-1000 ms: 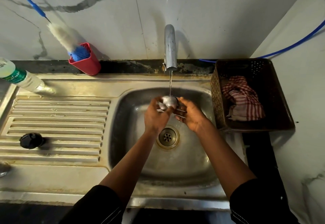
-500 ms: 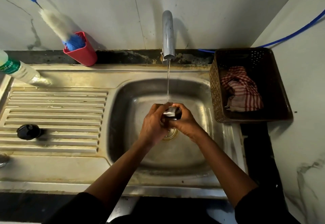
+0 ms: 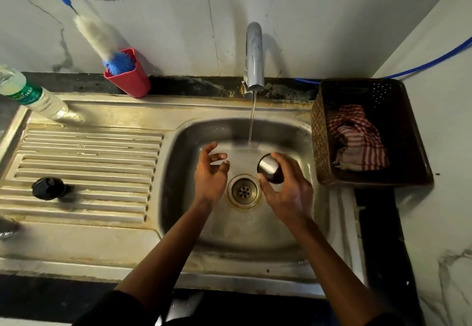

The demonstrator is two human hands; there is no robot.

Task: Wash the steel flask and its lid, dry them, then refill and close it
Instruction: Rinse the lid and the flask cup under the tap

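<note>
Over the sink basin (image 3: 224, 231), my right hand (image 3: 290, 196) grips a small round steel lid (image 3: 268, 167), fingers curled around its dark lower part. It is just right of the drain (image 3: 244, 191) and right of the thin water stream running from the tap (image 3: 254, 54). My left hand (image 3: 210, 175) hovers left of the drain with its wet fingers spread and holds nothing. A black knob-like cap (image 3: 48, 188) lies on the ribbed drainboard at the left. A steel object (image 3: 6, 227) pokes in at the left edge; I cannot tell what it is.
A brown plastic basket (image 3: 318, 126) holding a red-and-white checked cloth (image 3: 357, 141) stands right of the sink. A red cup (image 3: 131, 81) with a bottle brush and a plastic water bottle (image 3: 33, 98) stand at the back left. Marble walls close in behind and at the right.
My hands were together rubbing the lid under the stream. They have since parted: the right hand carried the lid right of the water, and the left hand let go and opened.
</note>
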